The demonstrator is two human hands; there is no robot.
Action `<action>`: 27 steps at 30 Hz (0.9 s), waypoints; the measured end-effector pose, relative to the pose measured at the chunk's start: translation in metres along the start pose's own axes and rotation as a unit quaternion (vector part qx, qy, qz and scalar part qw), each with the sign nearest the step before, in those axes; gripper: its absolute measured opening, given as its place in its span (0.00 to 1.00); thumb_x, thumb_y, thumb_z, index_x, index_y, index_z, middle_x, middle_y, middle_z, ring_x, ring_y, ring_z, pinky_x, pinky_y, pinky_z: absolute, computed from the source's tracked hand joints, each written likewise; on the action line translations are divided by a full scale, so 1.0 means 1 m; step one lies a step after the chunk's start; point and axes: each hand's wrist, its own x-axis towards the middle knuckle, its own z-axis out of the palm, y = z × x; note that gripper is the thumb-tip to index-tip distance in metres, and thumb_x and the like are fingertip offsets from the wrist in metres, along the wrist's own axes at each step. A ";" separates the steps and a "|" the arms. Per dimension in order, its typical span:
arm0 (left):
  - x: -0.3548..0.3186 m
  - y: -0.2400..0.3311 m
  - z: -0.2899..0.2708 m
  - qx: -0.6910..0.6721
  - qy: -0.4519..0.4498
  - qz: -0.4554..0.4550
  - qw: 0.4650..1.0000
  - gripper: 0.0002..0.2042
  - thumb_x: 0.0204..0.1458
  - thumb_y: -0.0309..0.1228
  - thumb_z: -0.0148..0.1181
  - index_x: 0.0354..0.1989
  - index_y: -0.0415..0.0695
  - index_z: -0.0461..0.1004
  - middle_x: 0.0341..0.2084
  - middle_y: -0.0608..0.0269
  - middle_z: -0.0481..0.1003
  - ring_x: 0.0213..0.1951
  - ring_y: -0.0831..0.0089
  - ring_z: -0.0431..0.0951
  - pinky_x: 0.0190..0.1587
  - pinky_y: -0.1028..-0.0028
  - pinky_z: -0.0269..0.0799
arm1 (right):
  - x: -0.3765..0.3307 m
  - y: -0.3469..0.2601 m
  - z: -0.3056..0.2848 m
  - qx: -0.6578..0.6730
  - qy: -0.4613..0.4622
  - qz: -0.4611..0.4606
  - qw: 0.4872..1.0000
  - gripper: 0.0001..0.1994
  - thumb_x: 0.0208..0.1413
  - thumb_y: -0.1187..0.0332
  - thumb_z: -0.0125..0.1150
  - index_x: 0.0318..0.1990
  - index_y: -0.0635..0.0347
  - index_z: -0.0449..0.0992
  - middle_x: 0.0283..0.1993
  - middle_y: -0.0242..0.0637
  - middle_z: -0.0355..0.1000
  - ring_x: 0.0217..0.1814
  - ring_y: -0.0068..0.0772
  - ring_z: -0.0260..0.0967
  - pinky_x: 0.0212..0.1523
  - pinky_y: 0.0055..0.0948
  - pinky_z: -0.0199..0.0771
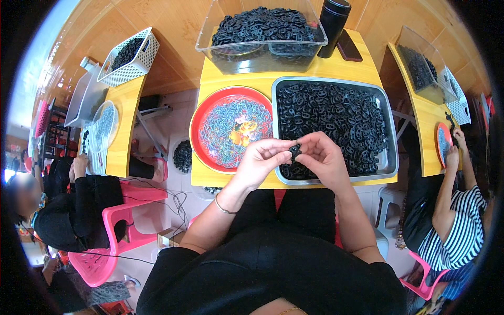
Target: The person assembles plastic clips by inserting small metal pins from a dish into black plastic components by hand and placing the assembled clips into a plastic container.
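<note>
The person's left hand [262, 160] and right hand [326, 161] are clamped on a small black piece [295, 150], which sits between their fingertips, above the tray [391, 134].

On my bench [362, 68], the tray [346, 178] holds parts [331, 126]. Just left of the tray lies a dish [195, 126] with pins [215, 126] in it. Behind the tray and partly leftward stands my tub [236, 64]; straight behind the tray, a canister [334, 26].
</note>
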 end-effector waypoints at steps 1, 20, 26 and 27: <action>0.000 0.001 -0.001 0.000 0.000 0.000 1.000 0.11 0.49 0.19 0.53 0.42 0.36 0.70 0.30 0.62 0.74 0.33 0.80 0.74 0.38 0.81 0.71 | 0.000 -0.002 0.000 -0.010 -0.009 -0.020 1.000 0.13 0.43 0.77 0.61 0.39 0.61 0.72 0.30 0.29 0.67 0.29 0.16 0.66 0.29 0.15 0.67; -0.001 0.015 -0.011 -0.051 -0.136 -0.105 0.984 0.14 0.44 0.17 0.58 0.36 0.42 0.60 0.25 0.65 0.71 0.27 0.79 0.73 0.31 0.81 0.70 | -0.003 -0.004 -0.001 -0.152 -0.129 -0.039 0.979 0.12 0.35 0.75 0.69 0.31 0.60 0.75 0.21 0.25 0.66 0.20 0.11 0.59 0.20 0.13 0.56; 0.001 0.018 -0.019 -0.025 -0.175 -0.116 0.977 0.14 0.46 0.20 0.57 0.38 0.42 0.59 0.23 0.62 0.73 0.27 0.78 0.74 0.31 0.82 0.70 | -0.004 -0.007 0.005 -0.174 -0.124 -0.013 0.977 0.12 0.36 0.71 0.68 0.31 0.59 0.75 0.19 0.28 0.66 0.21 0.15 0.62 0.23 0.17 0.62; 0.001 0.018 -0.020 -0.011 -0.184 -0.115 0.976 0.14 0.46 0.20 0.57 0.39 0.42 0.59 0.23 0.62 0.73 0.27 0.78 0.74 0.31 0.82 0.69 | -0.005 -0.006 0.005 -0.174 -0.124 -0.012 0.977 0.12 0.36 0.71 0.68 0.31 0.59 0.75 0.19 0.28 0.66 0.21 0.15 0.62 0.23 0.17 0.62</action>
